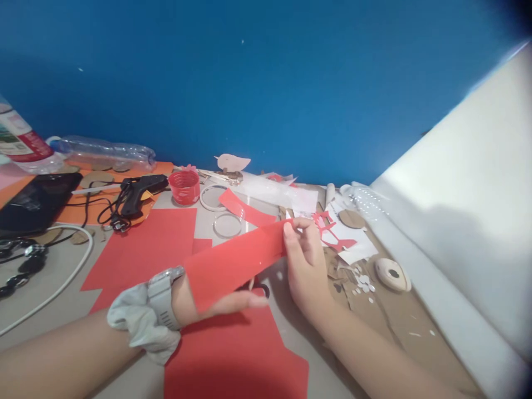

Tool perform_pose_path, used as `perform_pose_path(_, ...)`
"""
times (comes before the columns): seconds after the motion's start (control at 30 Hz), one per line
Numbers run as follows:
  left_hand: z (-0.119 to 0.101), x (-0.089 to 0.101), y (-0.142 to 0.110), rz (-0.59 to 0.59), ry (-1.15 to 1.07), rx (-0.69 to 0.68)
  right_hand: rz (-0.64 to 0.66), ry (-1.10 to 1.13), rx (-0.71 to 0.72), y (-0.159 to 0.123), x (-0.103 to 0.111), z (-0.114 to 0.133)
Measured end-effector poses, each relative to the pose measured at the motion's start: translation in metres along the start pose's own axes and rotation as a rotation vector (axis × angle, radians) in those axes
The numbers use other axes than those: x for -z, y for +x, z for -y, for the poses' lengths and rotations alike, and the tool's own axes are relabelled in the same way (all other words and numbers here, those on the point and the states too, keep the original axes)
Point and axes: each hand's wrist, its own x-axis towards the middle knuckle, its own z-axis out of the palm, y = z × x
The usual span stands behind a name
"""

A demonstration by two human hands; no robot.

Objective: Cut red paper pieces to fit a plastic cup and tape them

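Pinches a strip of red paper (236, 260) near its upper right end with the right hand (307, 260), thumb laid on the front face, fingers curled in behind, with hardly any gap between. Holds the strip raised above the table (54, 266), slanting upward to the right and lying across the front of the left hand (220, 306). Shows only the thumb there, stretched straight below the lower edge; impossible to judge how far apart the covered fingers are, or whether wrapped around anything. Includes a small dark ring (262, 290) just beside that thumb, mostly hidden, perhaps a tool handle.

Looks very light and thin, stiff enough to stay nearly flat with one end pinched, yet likely to bow, curl or crease under pressure. Seems matte and dry, so probably not slippery. Best to take hold at the short ends or along the long edges, with flat finger pads and a gentle pinch; avoid squeezing the middle, and avoid pulling sideways for fear of a tear.

Lies near more red paper: a sheet (145, 244) to the left, another sheet (236, 360) below, and a narrower strip (253, 215) beyond, close to a clear ring (228, 225).
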Motion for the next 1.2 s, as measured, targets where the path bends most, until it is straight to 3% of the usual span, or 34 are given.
perform_pose_path(0.07,-0.001,-0.001,-0.002,0.022,-0.062,0.021,-0.016,-0.011,0.016,0.000,-0.001,0.000)
perform_pose_path(0.17,0.001,-0.002,-0.001,-0.105,-0.133,0.117,0.032,-0.058,0.057,0.000,-0.001,-0.001)
perform_pose_path(0.3,0.005,0.000,0.007,-0.324,-0.158,0.229,0.248,-0.122,0.110,-0.003,0.001,-0.001)
perform_pose_path(0.4,0.005,0.001,0.010,-0.512,-0.238,0.186,0.423,-0.284,0.107,-0.004,0.003,-0.001)
perform_pose_path(0.53,0.004,-0.002,0.005,-0.422,-0.153,0.120,0.539,-0.337,0.041,-0.004,0.004,-0.001)
perform_pose_path(0.57,0.005,-0.002,0.004,-0.445,-0.130,0.138,0.560,-0.308,0.035,-0.004,0.003,0.000)
perform_pose_path(0.63,0.006,-0.002,0.003,-0.573,-0.123,0.185,0.609,-0.319,0.039,-0.004,0.001,0.004)
perform_pose_path(0.7,0.005,-0.001,0.005,-0.733,-0.150,0.228,0.666,-0.461,0.070,-0.004,-0.001,0.010)
perform_pose_path(0.77,0.002,0.002,0.009,-0.818,-0.207,0.260,0.702,-0.638,0.109,-0.004,-0.001,0.018)
perform_pose_path(0.93,-0.007,0.006,0.012,-0.790,-0.371,0.333,0.769,-0.892,0.160,0.003,0.010,0.034)
perform_pose_path(1.07,-0.009,0.007,0.010,-0.736,-0.324,0.402,0.863,-1.065,0.208,0.004,0.014,0.034)
perform_pose_path(1.2,-0.004,0.007,0.008,-0.679,-0.234,0.422,0.853,-1.220,0.265,-0.003,0.009,0.031)
